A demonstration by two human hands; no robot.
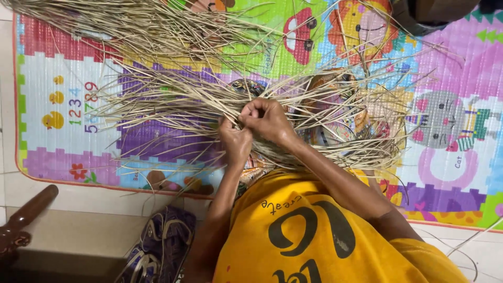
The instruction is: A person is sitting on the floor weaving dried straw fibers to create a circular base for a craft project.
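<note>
Fingers point(250, 111) of the left hand point(234, 140) and right hand point(268, 121) pinch dry straw strands point(173, 99), seemingly mid-plait. Next crossing calls for steady tension.

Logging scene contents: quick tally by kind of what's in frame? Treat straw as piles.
Hands: 2, left and right
Straw piles: 2, one being worked, one behind
Play mat: 1
Sandals: 1 pair
Brown wooden piece: 1
Total: 7
</note>
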